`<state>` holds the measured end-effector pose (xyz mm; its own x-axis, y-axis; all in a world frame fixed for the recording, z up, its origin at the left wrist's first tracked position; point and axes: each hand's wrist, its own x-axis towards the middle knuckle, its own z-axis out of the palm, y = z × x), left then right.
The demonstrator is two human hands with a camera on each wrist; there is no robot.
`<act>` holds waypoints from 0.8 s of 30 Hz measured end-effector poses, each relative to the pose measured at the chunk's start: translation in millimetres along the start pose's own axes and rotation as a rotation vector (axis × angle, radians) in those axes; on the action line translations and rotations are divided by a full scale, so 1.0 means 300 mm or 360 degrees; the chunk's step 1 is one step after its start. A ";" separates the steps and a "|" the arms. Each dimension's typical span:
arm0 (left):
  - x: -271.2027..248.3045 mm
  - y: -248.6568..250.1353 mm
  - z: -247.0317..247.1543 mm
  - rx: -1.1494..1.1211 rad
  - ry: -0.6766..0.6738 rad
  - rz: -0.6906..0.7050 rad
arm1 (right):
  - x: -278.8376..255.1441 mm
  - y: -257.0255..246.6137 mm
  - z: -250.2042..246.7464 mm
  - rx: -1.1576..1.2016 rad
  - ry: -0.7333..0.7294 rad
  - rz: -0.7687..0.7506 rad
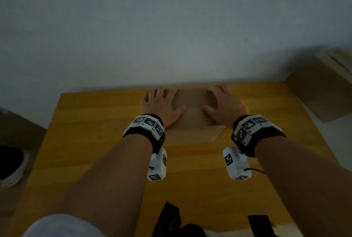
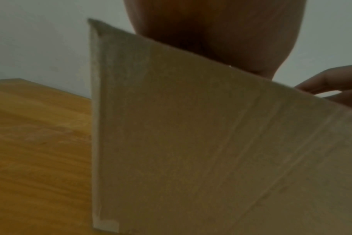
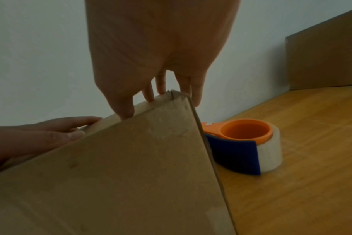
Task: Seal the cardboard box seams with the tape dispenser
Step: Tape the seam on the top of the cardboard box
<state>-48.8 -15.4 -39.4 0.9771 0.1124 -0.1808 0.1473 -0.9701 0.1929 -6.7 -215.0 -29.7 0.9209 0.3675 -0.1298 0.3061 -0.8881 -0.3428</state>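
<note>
A brown cardboard box stands at the far edge of the wooden table, against the wall. My left hand lies flat on the left part of its top, fingers spread. My right hand lies flat on the right part, and in the right wrist view its fingertips reach just past the far edge near the corner. The box side fills the left wrist view under my palm. An orange and blue tape dispenser with a clear roll sits on the table just right of the box, untouched.
A flat cardboard sheet leans against the wall at the table's right end. A cardboard flap lies on the table at the box's near base. Dark objects sit at the front edge. A shoe is on the floor at left.
</note>
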 end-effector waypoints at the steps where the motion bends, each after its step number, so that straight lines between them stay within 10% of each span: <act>1: -0.002 0.003 0.001 0.0004 0.0002 0.0000 | -0.005 0.007 -0.001 0.0009 0.0028 -0.0011; 9: 0.000 0.023 0.020 -0.0005 0.0066 -0.0050 | -0.038 0.124 0.016 0.0205 0.0309 0.0333; 24: 0.018 0.028 0.061 0.0088 0.0163 -0.0123 | 0.028 0.235 0.221 0.0007 -0.0148 0.0530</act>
<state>-45.0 -26.8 -56.3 0.9741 0.2062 -0.0929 0.2171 -0.9677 0.1284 6.6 -256.2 -116.5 0.9442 0.0814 -0.3192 -0.0087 -0.9625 -0.2711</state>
